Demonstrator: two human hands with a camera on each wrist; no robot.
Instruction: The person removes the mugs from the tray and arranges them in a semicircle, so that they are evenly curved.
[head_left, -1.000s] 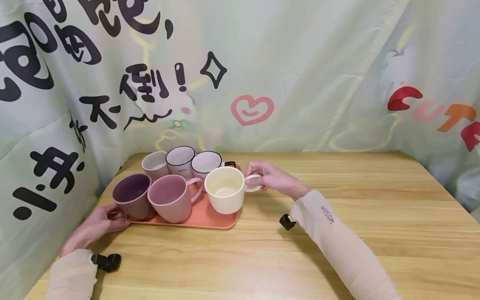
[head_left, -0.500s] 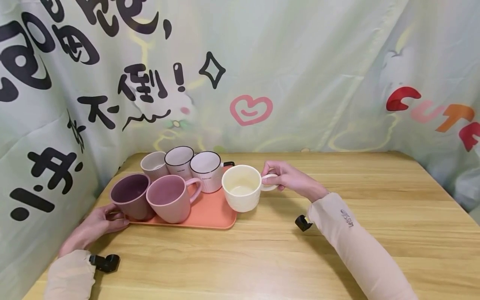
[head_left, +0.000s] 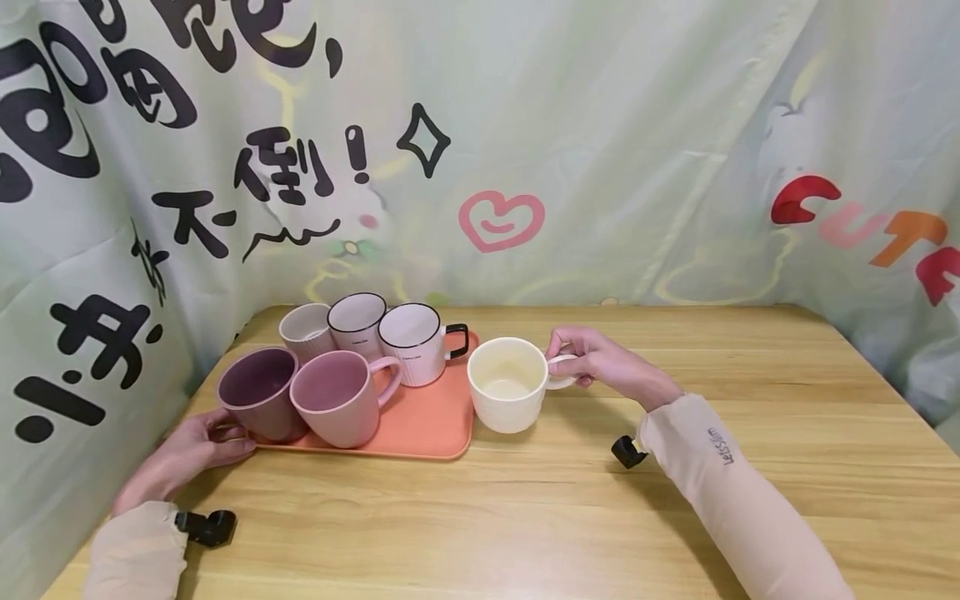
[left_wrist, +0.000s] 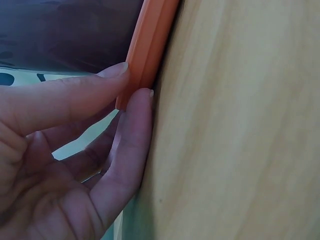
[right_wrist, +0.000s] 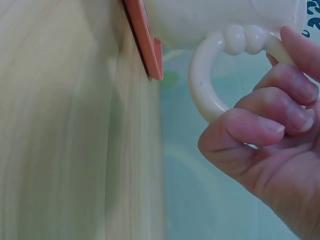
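Note:
My right hand [head_left: 588, 360] holds a cream mug [head_left: 508, 387] by its ring-shaped handle [right_wrist: 204, 82], fingers curled round it. The mug hangs upright just right of the orange tray [head_left: 435, 425]. At the tray's front left corner my left hand [head_left: 198, 450] pinches the rim, thumb over the edge and a fingertip below, as the left wrist view shows. Closest to that hand is a dark purple mug [head_left: 262, 400] on the tray. Beside it stands a pink mug [head_left: 341, 408] with its handle to the right.
Along the tray's back stand a ribbed pale cup [head_left: 307, 333] and two white mugs with black rims, the right one [head_left: 414, 350] having a black handle. Wooden tabletop [head_left: 525, 517] extends in front and to the right. A printed curtain [head_left: 600, 150] hangs behind and at left.
My right hand has carried the cream mug rightward, from over the tray's right part to beside it. The left hand still pinches the tray's corner.

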